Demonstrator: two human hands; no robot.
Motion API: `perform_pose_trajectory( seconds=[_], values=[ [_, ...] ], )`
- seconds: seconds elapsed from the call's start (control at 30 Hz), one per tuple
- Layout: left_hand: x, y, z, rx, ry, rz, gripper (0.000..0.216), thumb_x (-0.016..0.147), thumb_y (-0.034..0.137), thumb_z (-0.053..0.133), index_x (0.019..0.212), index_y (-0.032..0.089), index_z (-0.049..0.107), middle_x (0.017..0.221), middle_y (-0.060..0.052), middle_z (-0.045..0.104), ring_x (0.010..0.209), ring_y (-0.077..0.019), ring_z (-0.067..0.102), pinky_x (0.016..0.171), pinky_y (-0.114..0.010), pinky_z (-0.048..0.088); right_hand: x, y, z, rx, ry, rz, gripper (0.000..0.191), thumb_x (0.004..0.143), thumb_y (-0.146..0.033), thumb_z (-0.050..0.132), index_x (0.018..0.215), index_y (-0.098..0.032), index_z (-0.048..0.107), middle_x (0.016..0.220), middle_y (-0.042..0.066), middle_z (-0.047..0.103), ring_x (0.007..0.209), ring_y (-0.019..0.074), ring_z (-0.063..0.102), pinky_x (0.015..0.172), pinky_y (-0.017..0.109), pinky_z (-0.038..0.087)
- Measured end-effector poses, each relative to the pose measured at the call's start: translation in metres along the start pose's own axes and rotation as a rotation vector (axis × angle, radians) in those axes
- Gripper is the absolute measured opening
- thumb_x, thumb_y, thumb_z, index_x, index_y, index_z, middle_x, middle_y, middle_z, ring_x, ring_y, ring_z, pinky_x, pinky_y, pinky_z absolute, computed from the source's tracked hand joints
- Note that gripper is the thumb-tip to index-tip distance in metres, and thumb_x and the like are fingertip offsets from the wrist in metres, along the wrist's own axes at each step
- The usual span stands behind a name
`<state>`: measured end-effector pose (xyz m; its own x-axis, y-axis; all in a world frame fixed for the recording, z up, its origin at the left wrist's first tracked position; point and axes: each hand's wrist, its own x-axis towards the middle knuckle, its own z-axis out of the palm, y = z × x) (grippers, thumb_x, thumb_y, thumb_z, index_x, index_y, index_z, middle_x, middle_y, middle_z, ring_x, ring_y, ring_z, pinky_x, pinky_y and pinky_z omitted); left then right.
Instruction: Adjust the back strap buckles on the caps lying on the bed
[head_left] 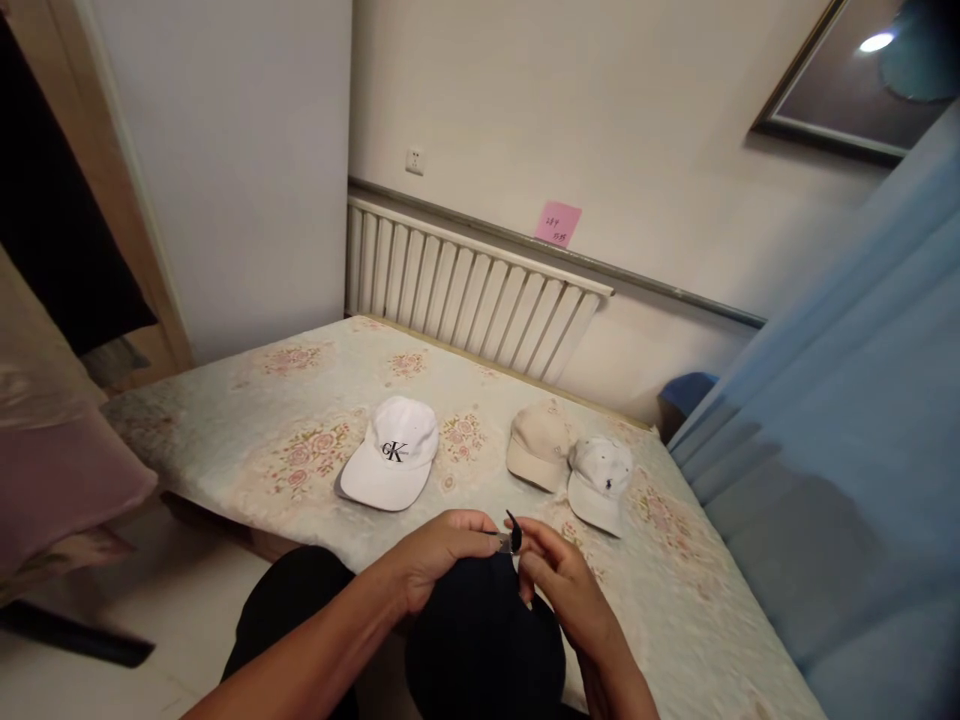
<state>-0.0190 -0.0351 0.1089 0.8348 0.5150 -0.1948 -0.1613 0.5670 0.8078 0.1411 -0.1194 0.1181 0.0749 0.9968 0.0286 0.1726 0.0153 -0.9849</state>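
A black cap [480,640] rests on my lap at the bottom centre. My left hand [435,555] and my right hand [559,580] both pinch its back strap and small metal buckle [510,540], fingers closed on it. Beyond them, on the floral bedspread [315,440], lie three caps: a white cap with a black logo [394,455], a beige cap [536,445] and a white cap with a small dark emblem [600,480], the last two touching.
A white radiator [465,285] runs along the far wall under a pink sticky note [558,223]. Blue curtain fabric [847,440] hangs at the right. A pink pillow [52,480] lies at the left, near a doorway.
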Motion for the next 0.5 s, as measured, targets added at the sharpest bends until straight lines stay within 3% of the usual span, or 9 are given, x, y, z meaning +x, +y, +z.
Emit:
perform_pose_trajectory(
  seconds=[0.1, 0.17, 0.27, 0.33, 0.37, 0.43, 0.5],
  values=[
    [-0.003, 0.004, -0.001, -0.06, -0.021, 0.027, 0.017, 0.065, 0.02, 0.068, 0.078, 0.013, 0.062, 0.068, -0.003, 0.065, 0.057, -0.0119, 0.058, 0.059, -0.024, 0.042, 0.005, 0.012, -0.004, -0.027, -0.072, 0.044, 0.01, 0.073, -0.026, 0.061, 0.076, -0.017, 0.063, 0.059, -0.005, 0.053, 0.051, 0.008, 0.043, 0.049, 0.021, 0.032],
    [-0.005, 0.006, -0.004, -0.112, -0.031, 0.07, 0.015, 0.067, 0.021, 0.068, 0.078, 0.013, 0.062, 0.066, -0.002, 0.063, 0.055, -0.0104, 0.056, 0.058, -0.023, 0.042, 0.01, 0.029, -0.011, 0.006, -0.019, 0.063, 0.009, 0.071, -0.026, 0.063, 0.069, -0.017, 0.062, 0.056, -0.005, 0.052, 0.05, 0.008, 0.042, 0.049, 0.021, 0.03],
    [-0.006, 0.009, -0.011, -0.207, -0.033, 0.163, 0.013, 0.069, 0.022, 0.068, 0.077, 0.013, 0.061, 0.063, 0.0, 0.059, 0.053, -0.0087, 0.053, 0.056, -0.022, 0.041, 0.015, 0.063, -0.024, 0.271, 0.194, 0.088, 0.02, 0.07, -0.035, 0.065, 0.079, -0.017, 0.064, 0.059, -0.003, 0.057, 0.047, 0.008, 0.042, 0.049, 0.022, 0.034],
    [-0.004, 0.011, -0.015, -0.26, -0.023, 0.205, 0.012, 0.07, 0.021, 0.067, 0.076, 0.013, 0.061, 0.063, 0.0, 0.058, 0.053, -0.0083, 0.052, 0.056, -0.021, 0.04, 0.013, 0.087, -0.027, 0.4, 0.249, 0.102, 0.036, 0.071, -0.041, 0.065, 0.099, -0.018, 0.063, 0.087, 0.006, 0.067, 0.066, 0.0138, 0.057, 0.065, 0.028, 0.045],
    [-0.003, 0.012, -0.017, -0.279, -0.015, 0.213, 0.011, 0.07, 0.02, 0.067, 0.075, 0.013, 0.06, 0.063, 0.0, 0.057, 0.053, -0.0085, 0.053, 0.056, -0.022, 0.04, 0.01, 0.097, -0.026, 0.394, 0.256, 0.13, 0.044, 0.068, -0.042, 0.068, 0.104, -0.019, 0.062, 0.098, 0.009, 0.067, 0.078, 0.0185, 0.06, 0.072, 0.033, 0.047],
    [-0.001, 0.012, -0.02, -0.302, -0.004, 0.214, 0.011, 0.07, 0.02, 0.067, 0.071, 0.013, 0.059, 0.061, 0.0, 0.057, 0.053, -0.0089, 0.053, 0.056, -0.022, 0.041, 0.003, 0.114, -0.017, 0.282, 0.203, 0.186, 0.055, 0.056, -0.043, 0.076, 0.104, -0.018, 0.064, 0.101, 0.011, 0.067, 0.092, 0.0277, 0.061, 0.08, 0.041, 0.046],
    [0.002, 0.013, -0.022, -0.314, 0.004, 0.204, 0.011, 0.07, 0.019, 0.067, 0.068, 0.013, 0.058, 0.06, 0.001, 0.056, 0.053, -0.0093, 0.053, 0.056, -0.023, 0.041, -0.002, 0.123, -0.003, 0.083, 0.177, 0.204, 0.047, 0.062, -0.044, 0.073, 0.103, -0.023, 0.065, 0.103, 0.007, 0.066, 0.099, 0.0296, 0.058, 0.082, 0.043, 0.047]
  ],
)
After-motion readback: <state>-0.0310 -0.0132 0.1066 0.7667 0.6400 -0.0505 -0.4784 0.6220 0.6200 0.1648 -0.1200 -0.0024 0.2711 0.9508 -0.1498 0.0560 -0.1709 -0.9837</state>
